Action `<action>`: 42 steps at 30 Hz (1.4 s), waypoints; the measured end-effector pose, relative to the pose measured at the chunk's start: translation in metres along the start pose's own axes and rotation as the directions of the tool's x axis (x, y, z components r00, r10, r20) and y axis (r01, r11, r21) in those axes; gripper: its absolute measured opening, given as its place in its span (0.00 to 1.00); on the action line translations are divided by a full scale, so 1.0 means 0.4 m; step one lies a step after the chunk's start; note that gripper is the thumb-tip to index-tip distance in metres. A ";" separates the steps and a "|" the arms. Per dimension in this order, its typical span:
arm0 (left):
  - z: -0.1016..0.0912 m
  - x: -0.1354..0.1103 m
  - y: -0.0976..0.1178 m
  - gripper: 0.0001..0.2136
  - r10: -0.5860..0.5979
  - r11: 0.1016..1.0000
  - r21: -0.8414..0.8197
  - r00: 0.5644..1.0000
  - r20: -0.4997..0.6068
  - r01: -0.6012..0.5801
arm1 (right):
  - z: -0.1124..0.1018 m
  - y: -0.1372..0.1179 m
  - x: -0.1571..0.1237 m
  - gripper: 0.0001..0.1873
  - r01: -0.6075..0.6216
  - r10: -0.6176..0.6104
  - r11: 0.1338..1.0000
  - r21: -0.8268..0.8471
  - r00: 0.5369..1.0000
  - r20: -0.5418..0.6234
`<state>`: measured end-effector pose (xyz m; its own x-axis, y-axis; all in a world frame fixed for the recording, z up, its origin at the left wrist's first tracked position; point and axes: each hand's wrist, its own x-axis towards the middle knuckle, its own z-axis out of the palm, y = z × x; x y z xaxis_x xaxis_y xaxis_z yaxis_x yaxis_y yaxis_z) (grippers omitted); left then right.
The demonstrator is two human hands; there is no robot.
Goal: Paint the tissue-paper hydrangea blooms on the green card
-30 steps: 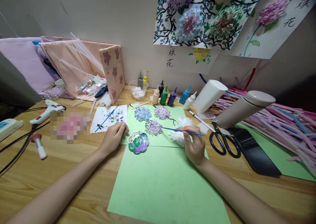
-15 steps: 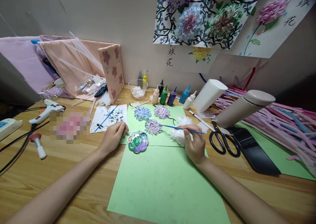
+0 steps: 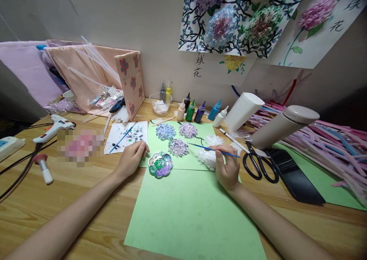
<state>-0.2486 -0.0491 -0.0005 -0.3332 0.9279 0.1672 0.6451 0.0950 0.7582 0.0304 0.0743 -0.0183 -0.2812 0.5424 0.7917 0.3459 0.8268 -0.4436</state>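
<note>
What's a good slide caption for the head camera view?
Right hand holding a blue paintbrush beside a fluffy purple flower, left hand resting near a scalloped paint palette.

Black handwritten characters "球花" (image 3: pixel 200 60) stand on the white paper sheet (image 3: pixel 213 70) bearing a yellow flower (image 3: pixel 234 63). Black characters "球" and "花" (image 3: pixel 336 26) also mark the white paper sheet (image 3: pixel 318 46) bearing a pink, shaggy flower (image 3: pixel 317 12).

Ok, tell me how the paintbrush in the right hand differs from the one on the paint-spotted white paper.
The held paintbrush is gripped by the right hand; the resting paintbrush lies on the paint-spotted white paper. In the picture, the held paintbrush slopes gently down rightward, while the resting paintbrush climbs more steeply rightward. Both are slim and have blue handles.
</note>
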 end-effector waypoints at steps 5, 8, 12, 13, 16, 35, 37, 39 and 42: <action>0.001 0.000 -0.001 0.18 0.002 1.000 0.002 1.000 -0.002 -0.002 | 0.004 -0.004 0.003 0.07 0.074 -0.078 0.996 0.049 0.994 0.080; 0.001 0.000 -0.002 0.18 0.003 1.000 0.001 1.000 -0.002 -0.003 | 0.005 -0.002 0.006 0.07 0.025 -0.024 1.000 -0.017 0.996 0.080; 0.001 0.000 -0.002 0.18 0.000 1.000 0.004 1.000 -0.006 0.000 | 0.001 0.002 0.004 0.07 -0.028 0.028 1.000 0.001 1.000 0.005; 0.001 0.000 -0.001 0.18 -0.001 1.000 0.006 1.000 -0.008 0.001 | 0.000 0.001 0.003 0.07 -0.014 0.014 0.999 0.030 1.000 -0.002; 0.001 0.000 -0.001 0.18 -0.005 1.000 0.009 1.000 -0.012 0.005 | -0.001 -0.005 0.001 0.08 0.046 -0.050 0.995 0.087 0.998 0.041; 0.004 -0.001 0.001 0.19 -0.004 1.000 0.015 1.000 -0.008 0.004 | 0.004 -0.100 -0.037 0.10 -0.020 -0.080 0.939 0.342 0.958 0.276; 0.004 -0.001 0.002 0.19 -0.004 1.000 0.015 1.000 -0.010 0.004 | 0.005 -0.108 -0.035 0.11 -0.022 -0.096 0.935 0.353 0.945 0.313; 0.004 0.000 0.002 0.19 -0.005 1.000 0.014 1.000 -0.012 0.005 | 0.007 -0.106 -0.033 0.11 -0.033 -0.090 0.936 0.350 0.939 0.331; 0.004 0.000 0.001 0.19 -0.003 1.000 0.012 1.000 -0.010 0.003 | 0.010 -0.099 -0.032 0.11 -0.051 -0.084 0.938 0.343 0.926 0.369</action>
<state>-0.2470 -0.0486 -0.0011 -0.3420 0.9239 0.1714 0.6523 0.1021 0.7511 0.0169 0.0352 -0.0126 -0.6198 0.4873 0.6151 0.0314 0.7986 -0.6010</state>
